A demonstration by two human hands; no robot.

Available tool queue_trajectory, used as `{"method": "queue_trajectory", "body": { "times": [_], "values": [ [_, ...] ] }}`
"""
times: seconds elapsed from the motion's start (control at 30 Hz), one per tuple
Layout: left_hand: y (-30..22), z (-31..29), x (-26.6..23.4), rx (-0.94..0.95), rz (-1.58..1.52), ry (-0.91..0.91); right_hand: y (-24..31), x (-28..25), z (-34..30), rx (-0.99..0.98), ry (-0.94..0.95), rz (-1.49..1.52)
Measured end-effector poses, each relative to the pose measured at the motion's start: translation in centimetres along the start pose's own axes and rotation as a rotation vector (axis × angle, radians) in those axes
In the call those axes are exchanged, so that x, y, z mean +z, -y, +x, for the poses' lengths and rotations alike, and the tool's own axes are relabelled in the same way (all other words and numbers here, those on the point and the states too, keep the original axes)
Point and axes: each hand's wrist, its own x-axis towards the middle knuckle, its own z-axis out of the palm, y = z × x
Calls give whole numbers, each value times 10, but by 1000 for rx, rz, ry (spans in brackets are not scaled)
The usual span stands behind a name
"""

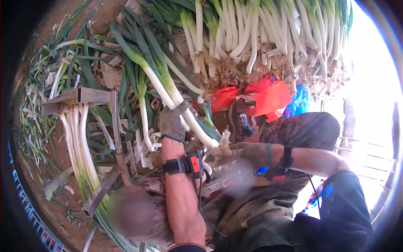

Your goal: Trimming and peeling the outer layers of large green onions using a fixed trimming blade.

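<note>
My left hand (171, 122), in a grey-brown knit glove, is closed around the white shanks of long green onions (158, 83). Their dark green leaves point up and left, and a root end (223, 148) slants down to the right. By that root end is my right hand (243, 153), gloved too, its fingers blurred; whether they pinch the stalk or loose skin I cannot make out. Pale peeled skins (224, 136) lie close to both hands. Another green onion (144, 113) hangs left of my left hand.
A metal frame (119, 138) at left holds several green onions (77, 138), roots up. Many more stand in a thick row (252, 29) at the back. Red plastic (270, 98) and blue plastic (299, 101) lie near my shoe (241, 119). Leaf scraps (40, 113) litter the ground.
</note>
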Motion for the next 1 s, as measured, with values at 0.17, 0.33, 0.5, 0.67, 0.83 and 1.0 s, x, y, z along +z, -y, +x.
{"method": "queue_trajectory", "body": {
  "times": [0.17,0.33,0.5,0.67,0.83,1.0],
  "values": [
    [2,5,-15,-36,-89,34,6,13,-3,-890,-142,-1161],
    [10,24,-18,69,198,-218,-56,65,-9,-422,106,156],
    [-12,12,-23,17,206,-45,17,24,-42,-568,111,-803],
    [-33,-18,0,-125,-417,188,135,-93,20,-281,-615,-674],
    [-37,-37,10,-207,-412,279,203,-193,116,-292,-1243,-606],
    [6,-28,1,-344,-309,214,225,-249,150,-178,-1483,-643]
  ]
}}
